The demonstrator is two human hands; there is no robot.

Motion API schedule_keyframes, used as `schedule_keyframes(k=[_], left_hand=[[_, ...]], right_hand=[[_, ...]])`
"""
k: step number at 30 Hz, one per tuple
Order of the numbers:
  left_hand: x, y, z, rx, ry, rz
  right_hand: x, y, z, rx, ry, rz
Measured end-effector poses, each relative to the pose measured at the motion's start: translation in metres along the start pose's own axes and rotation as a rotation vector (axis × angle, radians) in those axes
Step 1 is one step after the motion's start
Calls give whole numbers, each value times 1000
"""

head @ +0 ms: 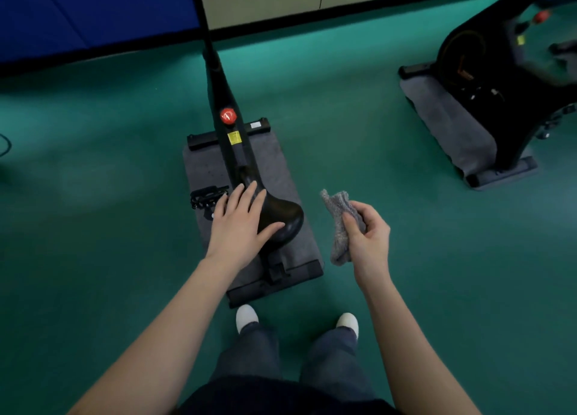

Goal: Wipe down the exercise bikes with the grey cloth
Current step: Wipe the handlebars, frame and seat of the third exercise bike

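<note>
Nearest, white shoes (246, 316) on green floor (93, 258). Left hand (242, 224) laid flat on the black saddle (281, 214), fingers straight and spread, gripping nothing, hiding part of the pedal (207, 196). Right hand (368, 236) just right of the saddle, fingers curled round the bunched grey cloth (339, 204), clear of the near bike (218, 83). Beyond, red knob (228, 115); handlebars lost past the top edge. Far right, second bike (487, 71), blurred, cut off.

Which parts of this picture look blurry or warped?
Head view: the second bike at upper right is smeared; the saddle, the left hand on it and the right hand holding the grey cloth are fairly sharp; the wall base looks slightly bowed by the lens.
</note>
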State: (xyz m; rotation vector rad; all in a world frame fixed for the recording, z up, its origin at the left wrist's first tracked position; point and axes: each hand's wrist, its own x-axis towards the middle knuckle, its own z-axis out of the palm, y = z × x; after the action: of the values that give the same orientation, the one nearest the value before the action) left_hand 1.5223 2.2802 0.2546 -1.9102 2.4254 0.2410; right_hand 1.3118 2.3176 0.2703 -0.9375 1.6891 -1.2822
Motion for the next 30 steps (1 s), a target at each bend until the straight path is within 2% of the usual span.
schedule_keyframes(k=[5, 9, 14, 18, 22, 30], left_hand=[[15, 65, -10, 16, 11, -32], [34, 151, -13, 0, 14, -24], [61, 268, -8, 20, 17, 28], [82, 332, -11, 25, 16, 75], [108, 364, -12, 25, 22, 90], [176, 369, 0, -3, 12, 26]], right_hand=[[23, 0, -66, 47, 0, -8], [51, 0, -148, 74, 15, -38], [89, 5, -264, 83, 132, -30], [110, 7, -333, 91, 227, 9], [137, 9, -359, 99, 245, 22], [222, -2, -345, 65, 144, 1]])
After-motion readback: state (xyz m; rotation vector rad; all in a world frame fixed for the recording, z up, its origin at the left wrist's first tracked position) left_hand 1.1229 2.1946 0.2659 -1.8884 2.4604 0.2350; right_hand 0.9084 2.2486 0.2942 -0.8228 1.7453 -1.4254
